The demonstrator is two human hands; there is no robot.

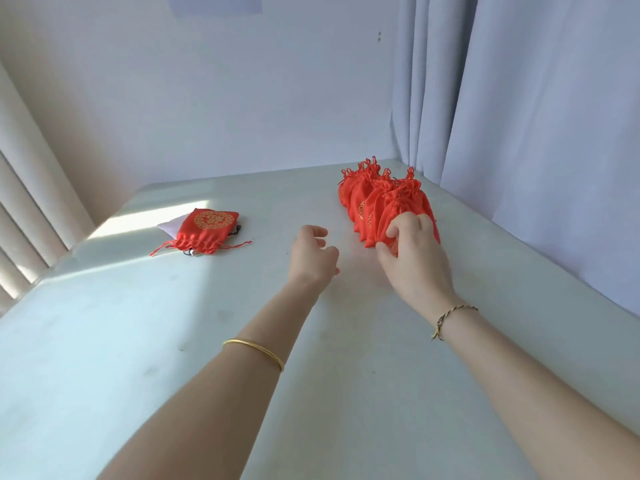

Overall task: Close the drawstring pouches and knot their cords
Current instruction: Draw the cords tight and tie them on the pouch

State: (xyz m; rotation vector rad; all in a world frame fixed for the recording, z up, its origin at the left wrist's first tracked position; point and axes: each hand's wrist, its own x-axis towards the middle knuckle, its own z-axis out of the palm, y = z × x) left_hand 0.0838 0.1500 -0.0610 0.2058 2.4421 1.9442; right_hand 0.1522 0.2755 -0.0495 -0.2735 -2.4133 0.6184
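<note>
Head view: a row of red pouches (377, 199), satin with gold emblems and gathered tops, is seen bunched at the far right of a pale table (173, 341), and a single pouch (207, 230) is laid flat at the left, cords spread. The table is bounded by a white wall (225, 98) and a grey curtain (536, 116). The row's nearest end is gripped by the right hand (415, 258); the left hand (313, 256) is held loosely open nearby, holding nothing.

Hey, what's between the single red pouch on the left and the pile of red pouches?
In the head view, only the empty left hand and bare table lie between the single pouch and the pile, which the right hand grips.
</note>
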